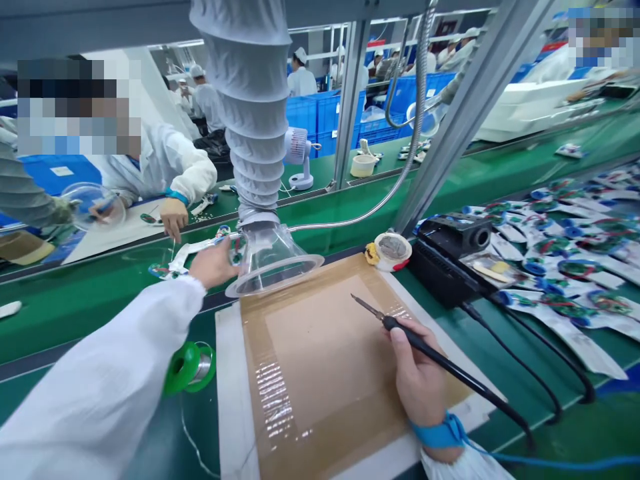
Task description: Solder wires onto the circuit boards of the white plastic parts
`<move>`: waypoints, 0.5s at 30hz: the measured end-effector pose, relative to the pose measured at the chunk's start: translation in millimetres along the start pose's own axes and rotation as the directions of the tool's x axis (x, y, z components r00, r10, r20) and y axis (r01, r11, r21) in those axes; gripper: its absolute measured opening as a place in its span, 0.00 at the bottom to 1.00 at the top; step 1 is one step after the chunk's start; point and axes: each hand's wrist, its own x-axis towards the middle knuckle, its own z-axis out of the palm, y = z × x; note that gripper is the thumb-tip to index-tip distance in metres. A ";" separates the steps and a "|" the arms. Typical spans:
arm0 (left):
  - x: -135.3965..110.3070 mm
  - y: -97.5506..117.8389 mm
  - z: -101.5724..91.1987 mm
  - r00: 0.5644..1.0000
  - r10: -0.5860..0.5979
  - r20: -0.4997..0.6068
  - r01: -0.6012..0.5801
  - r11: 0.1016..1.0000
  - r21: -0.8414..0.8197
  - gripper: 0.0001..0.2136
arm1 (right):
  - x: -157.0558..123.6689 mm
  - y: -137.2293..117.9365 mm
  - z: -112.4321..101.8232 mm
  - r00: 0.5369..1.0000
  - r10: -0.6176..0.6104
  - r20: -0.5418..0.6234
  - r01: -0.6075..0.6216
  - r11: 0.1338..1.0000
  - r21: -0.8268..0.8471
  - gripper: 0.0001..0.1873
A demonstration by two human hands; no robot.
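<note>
My left hand [216,263] reaches over the green belt, just left of a clear fume funnel [280,263]. Its fingers are closed at the edge of a small green circuit board [236,251] with wires, partly seen through the funnel. Beside that hand lie white strip-like parts [189,252] with boards at their ends. My right hand [423,373], wearing a blue wrist strap [440,432], grips a soldering iron [407,333] like a pen. The iron's tip points up and left above a taped cardboard mat [325,353], touching nothing.
A green solder spool [187,369] stands left of the mat. Behind the mat's right corner are a round tin [393,250] and a black iron holder [453,243]. Many wired white parts [565,303] cover the right side. Across the belt, a co-worker's hand [174,217] works near the white parts.
</note>
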 end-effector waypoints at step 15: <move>-227.0 14.8 28.2 0.992 0.109 0.071 -0.098 0.985 -0.141 0.45 | -4.3 1.3 -0.1 0.998 -0.051 0.044 0.052 0.998 -0.031 0.21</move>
